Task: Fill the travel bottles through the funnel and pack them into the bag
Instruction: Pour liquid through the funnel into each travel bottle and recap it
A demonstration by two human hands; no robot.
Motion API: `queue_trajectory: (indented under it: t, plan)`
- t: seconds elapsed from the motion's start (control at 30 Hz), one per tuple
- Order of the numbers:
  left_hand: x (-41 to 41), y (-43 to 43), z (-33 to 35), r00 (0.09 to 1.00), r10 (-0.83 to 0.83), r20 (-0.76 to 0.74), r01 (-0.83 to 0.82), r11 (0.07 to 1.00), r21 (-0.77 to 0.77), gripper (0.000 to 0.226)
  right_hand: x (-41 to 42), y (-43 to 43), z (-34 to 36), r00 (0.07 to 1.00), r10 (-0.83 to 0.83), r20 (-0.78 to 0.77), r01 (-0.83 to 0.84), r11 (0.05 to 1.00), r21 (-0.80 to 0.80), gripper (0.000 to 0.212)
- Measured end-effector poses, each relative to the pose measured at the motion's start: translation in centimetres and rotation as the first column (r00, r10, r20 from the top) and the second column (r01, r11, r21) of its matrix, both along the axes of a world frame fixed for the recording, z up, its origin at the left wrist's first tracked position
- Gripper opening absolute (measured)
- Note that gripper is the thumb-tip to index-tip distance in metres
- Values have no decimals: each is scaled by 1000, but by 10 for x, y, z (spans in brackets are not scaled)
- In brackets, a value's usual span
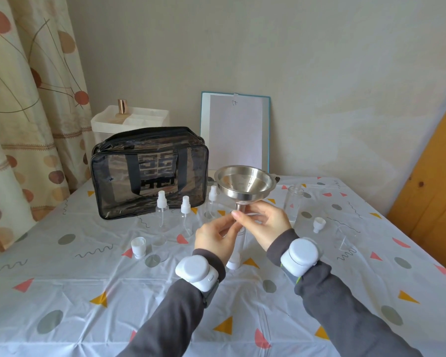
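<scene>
The steel funnel [246, 184] is held upright just above both hands, with its spout set at the mouth of a clear travel bottle [240, 239] that is kept between them. The bottle's neck is gripped by the curled fingers of the left hand [214, 234]. The spout, where it meets the bottle, is pinched by the thumb and fingers of the right hand [265, 222]. A white piece [233, 264] is seen just below the hands; whether it belongs to the held bottle cannot be told. Three spray bottles [185, 212] with white tops are stood beyond the left hand, in front of the upright transparent bag [150, 171] with black trim. A loose cap [138, 247] is laid to the left of the left hand and a second cap [319, 224] to the right of the right hand, near a taller clear bottle [295, 202]. Everything is borne by the patterned tablecloth [88, 292]
</scene>
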State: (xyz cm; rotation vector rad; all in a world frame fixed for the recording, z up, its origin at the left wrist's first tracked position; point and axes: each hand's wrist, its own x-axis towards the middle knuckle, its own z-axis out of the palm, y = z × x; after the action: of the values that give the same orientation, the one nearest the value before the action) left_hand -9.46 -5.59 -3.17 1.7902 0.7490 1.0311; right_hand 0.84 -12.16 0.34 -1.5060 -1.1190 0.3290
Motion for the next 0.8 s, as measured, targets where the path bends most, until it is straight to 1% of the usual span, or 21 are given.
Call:
queue_trajectory:
  t: [0.07,0.2,0.3,0.33,0.43,0.57,0.67,0.73,0.8]
  plan:
    - [0,0,1,1000,-8,2,8,1000,6,23,1,1,0,998,58,-24,-58,998,35,16]
    - [0,-3,2,1000,-11,7,11,1000,7,25,5,1,-1,996,93,-9,-92,995,45,21]
    - [-1,-2,2,1000,-31,-1,31,999,-25,25,7,1,-3,995,101,12,-101,994,34,25]
    - [-2,-1,2,999,-42,-4,42,998,-41,27,7,2,-3,995,104,15,-104,994,33,26]
    - [-3,-2,2,997,-69,-28,67,996,-65,47,8,2,-4,994,106,8,-106,994,33,25]
    - [-4,-3,0,992,-123,28,124,992,-16,56,8,3,-5,995,102,7,-103,994,41,23]
    - [-10,-2,-2,989,-110,100,111,994,-9,51,6,3,-3,994,105,5,-105,994,41,24]
    - [-12,-2,-2,981,-104,164,116,991,-68,44,7,2,-3,994,105,0,-105,994,41,24]
    - [-13,-1,-1,978,-46,204,75,988,-137,30,6,2,-3,994,106,-4,-106,993,47,22]
